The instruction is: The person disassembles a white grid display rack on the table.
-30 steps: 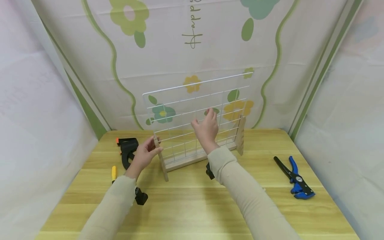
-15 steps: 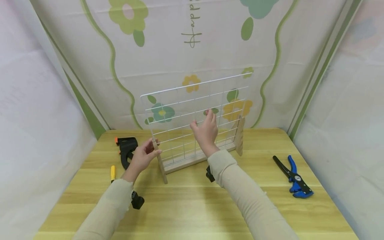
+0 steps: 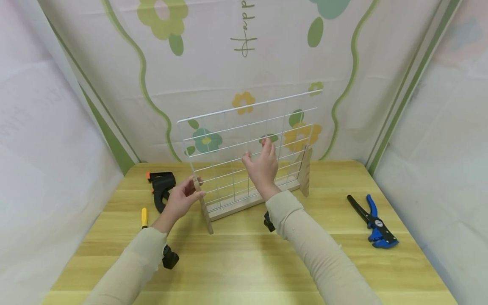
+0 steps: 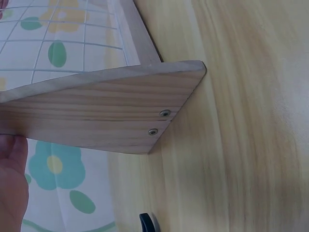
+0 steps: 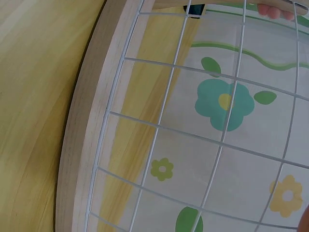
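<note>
A white wire grid panel (image 3: 251,123) stands upright in a wooden stand (image 3: 244,206), which has a wooden side piece at each end. My left hand (image 3: 181,201) holds the upper part of the left side piece (image 4: 96,106), thumb on the near side. Two metal screws (image 4: 159,123) show low on that piece in the left wrist view. At the middle of the grid, my right hand (image 3: 263,167) grips the wires with curled fingers and thumb. In the right wrist view the grid's lower wires meet the wooden base bar (image 5: 79,145); only a sliver of my right hand shows there.
On the wooden table (image 3: 244,271), a black clamp with orange tips (image 3: 163,188) and a yellow-handled tool (image 3: 144,217) lie left of the stand. Blue and black pliers (image 3: 375,224) lie on the right. A flower-printed cloth (image 3: 213,67) hangs behind.
The left end of the grid and stand has shifted slightly left and toward me, my left hand moving with it. My right hand keeps its place on the wires.
</note>
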`<move>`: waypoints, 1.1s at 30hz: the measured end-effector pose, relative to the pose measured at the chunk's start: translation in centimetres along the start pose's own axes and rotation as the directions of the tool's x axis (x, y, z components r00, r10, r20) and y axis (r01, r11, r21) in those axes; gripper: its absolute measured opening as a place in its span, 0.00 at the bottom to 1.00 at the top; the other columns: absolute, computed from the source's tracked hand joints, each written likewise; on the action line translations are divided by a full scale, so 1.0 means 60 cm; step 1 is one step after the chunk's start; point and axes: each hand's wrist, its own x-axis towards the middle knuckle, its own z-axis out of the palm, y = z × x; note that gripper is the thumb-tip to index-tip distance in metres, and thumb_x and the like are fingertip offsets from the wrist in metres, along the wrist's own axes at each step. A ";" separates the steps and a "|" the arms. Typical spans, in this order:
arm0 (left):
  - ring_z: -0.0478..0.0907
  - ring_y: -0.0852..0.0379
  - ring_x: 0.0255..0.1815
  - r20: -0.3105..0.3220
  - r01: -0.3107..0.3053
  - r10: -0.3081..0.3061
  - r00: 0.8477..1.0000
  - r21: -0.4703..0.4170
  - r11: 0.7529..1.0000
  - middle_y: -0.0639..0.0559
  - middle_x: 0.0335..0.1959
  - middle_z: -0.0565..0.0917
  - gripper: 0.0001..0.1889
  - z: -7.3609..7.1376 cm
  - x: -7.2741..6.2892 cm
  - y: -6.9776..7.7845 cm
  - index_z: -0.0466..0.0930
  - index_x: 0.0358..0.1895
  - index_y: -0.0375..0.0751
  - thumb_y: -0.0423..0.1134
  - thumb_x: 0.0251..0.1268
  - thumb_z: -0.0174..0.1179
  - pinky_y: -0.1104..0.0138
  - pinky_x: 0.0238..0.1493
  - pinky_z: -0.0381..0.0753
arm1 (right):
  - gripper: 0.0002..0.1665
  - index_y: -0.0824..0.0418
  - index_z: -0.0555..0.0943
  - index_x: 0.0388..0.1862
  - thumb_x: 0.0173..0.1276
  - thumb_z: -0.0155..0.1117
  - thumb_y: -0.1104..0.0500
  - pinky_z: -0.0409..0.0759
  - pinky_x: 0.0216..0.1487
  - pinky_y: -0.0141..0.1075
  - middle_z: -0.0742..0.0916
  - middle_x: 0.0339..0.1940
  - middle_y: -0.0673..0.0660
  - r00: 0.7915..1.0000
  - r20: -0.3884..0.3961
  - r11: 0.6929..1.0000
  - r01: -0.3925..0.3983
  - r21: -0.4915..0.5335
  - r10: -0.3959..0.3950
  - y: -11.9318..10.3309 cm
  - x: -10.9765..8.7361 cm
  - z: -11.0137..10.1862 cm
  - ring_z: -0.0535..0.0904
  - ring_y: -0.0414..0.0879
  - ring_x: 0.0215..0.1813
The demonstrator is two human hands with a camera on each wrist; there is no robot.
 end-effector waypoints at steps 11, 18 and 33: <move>0.71 0.40 0.59 -0.036 -0.052 0.052 0.998 -0.022 0.998 0.32 0.56 0.75 0.25 0.004 -0.015 -0.004 0.66 0.62 0.30 0.30 0.62 0.58 0.66 0.57 0.71 | 0.38 0.65 0.60 0.63 0.58 0.60 0.50 0.75 0.41 0.44 0.75 0.55 0.61 0.999 0.004 0.999 0.037 -0.012 -0.036 -0.002 -0.010 -0.001 0.74 0.55 0.51; 0.70 0.39 0.59 -0.059 -0.034 0.031 0.998 -0.044 0.998 0.30 0.56 0.73 0.26 0.004 -0.034 -0.004 0.63 0.64 0.29 0.29 0.63 0.57 0.83 0.49 0.68 | 0.39 0.66 0.60 0.65 0.59 0.61 0.51 0.74 0.45 0.45 0.75 0.55 0.61 0.999 -0.007 0.999 0.037 0.004 -0.037 -0.008 -0.025 0.005 0.74 0.55 0.52; 0.67 0.37 0.60 -0.138 -0.102 0.089 0.986 -0.092 0.990 0.29 0.57 0.71 0.23 0.012 -0.064 -0.015 0.62 0.62 0.26 0.28 0.64 0.54 0.83 0.51 0.68 | 0.42 0.67 0.57 0.67 0.59 0.61 0.52 0.75 0.49 0.47 0.73 0.59 0.62 0.996 -0.027 0.995 0.091 0.051 -0.089 -0.021 -0.046 0.008 0.72 0.56 0.57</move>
